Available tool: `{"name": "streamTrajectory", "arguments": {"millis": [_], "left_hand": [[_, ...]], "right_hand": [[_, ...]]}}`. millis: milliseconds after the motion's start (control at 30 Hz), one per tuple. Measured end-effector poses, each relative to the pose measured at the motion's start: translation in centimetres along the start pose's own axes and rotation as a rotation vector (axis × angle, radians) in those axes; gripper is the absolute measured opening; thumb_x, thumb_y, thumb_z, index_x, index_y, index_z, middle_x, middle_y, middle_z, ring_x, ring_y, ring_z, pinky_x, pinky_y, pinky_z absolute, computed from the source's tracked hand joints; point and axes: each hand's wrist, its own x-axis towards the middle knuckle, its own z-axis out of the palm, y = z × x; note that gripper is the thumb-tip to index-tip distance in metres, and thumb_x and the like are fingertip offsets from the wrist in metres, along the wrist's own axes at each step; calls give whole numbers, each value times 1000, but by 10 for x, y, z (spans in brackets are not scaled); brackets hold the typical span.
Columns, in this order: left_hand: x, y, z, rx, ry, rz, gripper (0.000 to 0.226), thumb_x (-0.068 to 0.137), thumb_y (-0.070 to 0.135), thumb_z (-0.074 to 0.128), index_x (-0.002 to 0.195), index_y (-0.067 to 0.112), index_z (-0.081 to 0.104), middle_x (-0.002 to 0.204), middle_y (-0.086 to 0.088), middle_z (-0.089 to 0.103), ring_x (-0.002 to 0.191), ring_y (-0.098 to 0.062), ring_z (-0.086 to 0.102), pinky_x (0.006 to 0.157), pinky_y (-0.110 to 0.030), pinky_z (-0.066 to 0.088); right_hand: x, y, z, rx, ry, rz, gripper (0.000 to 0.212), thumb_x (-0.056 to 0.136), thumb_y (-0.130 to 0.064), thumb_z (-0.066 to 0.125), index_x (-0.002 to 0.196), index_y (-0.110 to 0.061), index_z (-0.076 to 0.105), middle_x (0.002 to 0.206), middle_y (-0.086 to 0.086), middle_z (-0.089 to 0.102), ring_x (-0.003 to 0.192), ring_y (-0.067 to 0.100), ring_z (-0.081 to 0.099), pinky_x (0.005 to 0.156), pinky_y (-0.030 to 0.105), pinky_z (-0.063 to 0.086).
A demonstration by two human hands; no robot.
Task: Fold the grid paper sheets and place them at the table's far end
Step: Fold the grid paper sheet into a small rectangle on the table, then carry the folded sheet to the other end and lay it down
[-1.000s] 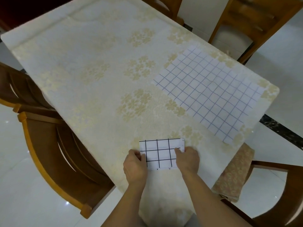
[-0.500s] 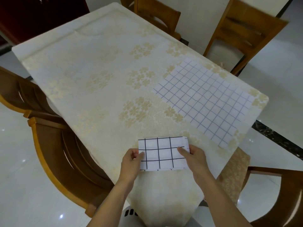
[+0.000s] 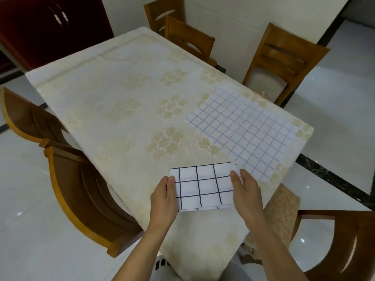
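My left hand (image 3: 162, 201) pinches the left edge of the folded grid sheet (image 3: 203, 187), with the thumb on top and the other fingers under it, and my right hand (image 3: 246, 191) grips the right edge in the same way, thumb lying on the paper. Between both hands the sheet is held above the near edge of the tabletop (image 3: 121, 102); I think it does not rest on the cloth now, but I cannot be fully sure. It shows thick black lines and looks folded down to a small rectangle, so I judge the folding of this one is finished or almost finished. What is left for it is to bring it to the far end of the tabletop, which is well apart from my hands. The second grid sheet (image 3: 243, 130), with thin blue lines, lies flat and not folded at the right edge, near the near right corner. It is not yet touched, so it needs folding and placing too. I see no folded paper at the far end. Wooden chairs (image 3: 85, 191) stand around the tabletop. In my judgement the task is less than half done.
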Motion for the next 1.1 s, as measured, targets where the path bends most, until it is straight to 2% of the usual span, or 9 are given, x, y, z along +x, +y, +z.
{"name": "streamTrajectory", "arguments": {"millis": [67,267,367,500,700,767,833,967,1100], "left_hand": [[-7,4,-1,39,49,29,37,105,25,38,71,15,47,67,0,54,57,3,49,51,-15,36],[-37,12,-1,107,204,4,39,105,26,39,71,11,48,64,-1,53,58,0,51,50,-14,35],[-62,16,3,137,301,-13,38,105,28,39,71,13,47,63,2,50,58,-9,48,50,-15,36],[-97,12,9,108,420,-56,38,105,28,40,71,14,50,64,1,51,58,-9,47,49,-16,34],[-158,0,1,73,633,-155,37,104,31,39,80,10,59,71,-7,59,68,-18,57,58,-39,47],[-179,-2,-7,73,693,-180,36,105,31,38,84,12,60,76,-6,62,72,-16,60,57,-32,51],[-200,-6,-17,88,764,-208,35,105,28,39,80,13,58,73,-3,60,69,-12,56,51,-16,43],[-243,-13,-37,59,903,-264,40,104,28,39,73,8,54,67,-5,56,59,-15,50,45,-17,37],[-281,-17,-56,29,1019,-325,43,104,29,40,64,14,38,55,4,40,47,-6,35,44,-19,30]], "right_hand": [[-2,-2,-5,-5,-43,-29,46,104,-31,43,121,11,52,125,33,53,118,44,50,100,47,41],[-11,-11,-20,27,-172,-74,49,104,-29,44,117,18,47,122,39,49,114,48,46,96,56,36],[-16,-9,-30,13,-251,-139,60,101,-49,42,107,9,57,104,25,64,97,36,60,82,51,45],[-20,-3,-41,-9,-355,-148,44,105,-25,43,120,16,49,121,31,53,117,41,48,96,45,37],[-45,0,-35,-66,-524,-254,46,105,-26,43,119,18,47,125,37,50,117,44,47,98,50,36],[-58,0,-27,-68,-582,-287,45,104,-25,44,118,18,47,124,37,51,116,44,47,98,50,37],[-72,1,-17,-86,-630,-325,42,104,-25,44,115,15,52,119,31,58,113,42,52,94,48,41],[-103,3,8,-133,-742,-447,37,103,-29,43,92,3,57,87,17,64,88,35,60,71,39,46],[-136,-2,29,-132,-871,-491,35,103,-29,43,86,-1,56,77,11,61,76,28,56,64,26,43]]}}
